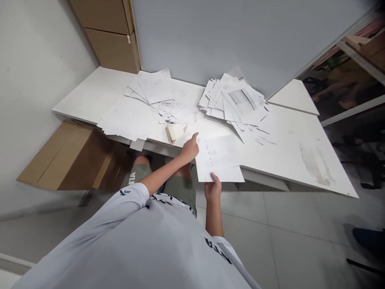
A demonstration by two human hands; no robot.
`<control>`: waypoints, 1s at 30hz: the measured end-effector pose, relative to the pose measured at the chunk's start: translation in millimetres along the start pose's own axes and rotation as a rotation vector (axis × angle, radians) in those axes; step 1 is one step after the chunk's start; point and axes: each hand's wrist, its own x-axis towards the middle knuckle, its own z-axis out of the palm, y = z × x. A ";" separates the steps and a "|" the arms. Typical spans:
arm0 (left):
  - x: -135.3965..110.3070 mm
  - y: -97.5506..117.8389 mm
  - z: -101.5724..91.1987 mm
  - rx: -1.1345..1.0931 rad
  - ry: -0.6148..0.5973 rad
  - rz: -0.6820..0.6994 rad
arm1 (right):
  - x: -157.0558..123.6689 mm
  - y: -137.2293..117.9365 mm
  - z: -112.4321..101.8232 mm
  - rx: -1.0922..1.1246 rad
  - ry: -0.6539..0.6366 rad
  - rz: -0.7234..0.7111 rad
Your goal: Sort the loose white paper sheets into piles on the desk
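Note:
A white paper sheet (217, 160) lies at the near edge of the white table (294, 148), hanging slightly over it. My right hand (213, 188) grips the sheet's near edge between thumb and fingers. My left hand (190, 148) rests at the sheet's left side with the index finger stretched toward its top corner and the other fingers curled. A small cream stapler (171, 133) lies just left of that hand.
Two loose heaps of printed papers lie on the table, one at the left (150, 104) and one at the back centre (234, 102). Cardboard boxes stand under the table at the left (72, 156) and stacked in the back corner (111, 36). A grey partition (240, 36) backs the table.

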 end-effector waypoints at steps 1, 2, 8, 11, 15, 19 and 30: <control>0.5 -0.6 2.2 0.039 -0.011 0.008 | -0.1 -2.3 -3.3 0.001 -0.034 0.024; 0.8 -1.0 4.4 0.071 -0.027 0.019 | -0.1 -4.3 -5.7 0.003 -0.063 0.045; -1.4 -4.0 11.7 0.221 -0.195 0.244 | 3.1 -6.0 -6.8 -0.001 -0.090 0.060; -10.9 -7.3 10.8 0.158 -0.128 0.291 | 6.1 -5.9 -8.6 -0.018 -0.080 0.042; -38.8 -13.8 20.8 -0.254 0.157 0.053 | 6.3 -6.3 -12.7 -0.033 -0.046 -0.001; -59.1 -12.1 40.9 -0.857 -0.047 -0.206 | 1.1 1.3 -9.3 -0.023 -0.007 -0.029; 0.8 27.8 -41.1 -0.352 -0.022 0.588 | 81.0 -54.4 -13.6 -0.145 0.006 -0.378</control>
